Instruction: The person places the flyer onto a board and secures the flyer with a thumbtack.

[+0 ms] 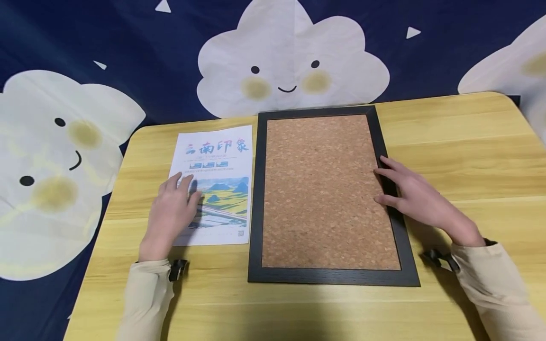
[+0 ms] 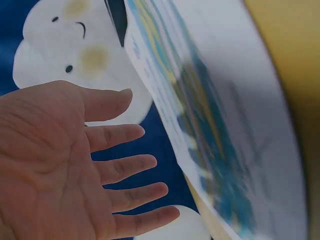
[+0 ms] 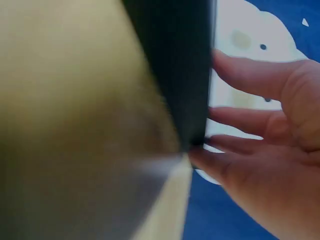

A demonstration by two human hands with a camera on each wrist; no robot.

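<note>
A black-rimmed frame with a cork face [image 1: 328,189] lies flat on the table. Along its right border, the fingertips of my right hand [image 1: 420,196] touch the rim, fingers fairly straight. The right wrist view has the frame's dark rim [image 3: 175,55] close up, fingertips right at it. Left of the frame lies a printed paper poster [image 1: 223,199] with large Chinese characters and a landscape picture. My left hand [image 1: 168,213] is over its left side, partly covering it. In the left wrist view the left hand [image 2: 55,160] shows a bare palm, fingers extended and spread.
Wood-grain table [image 1: 204,293] beneath everything, with rounded back corners. Behind it hangs a dark blue cloth [image 1: 179,71] printed with smiling white clouds. A black strap mount [image 1: 177,270] sits at the left sleeve, another [image 1: 441,259] at the right.
</note>
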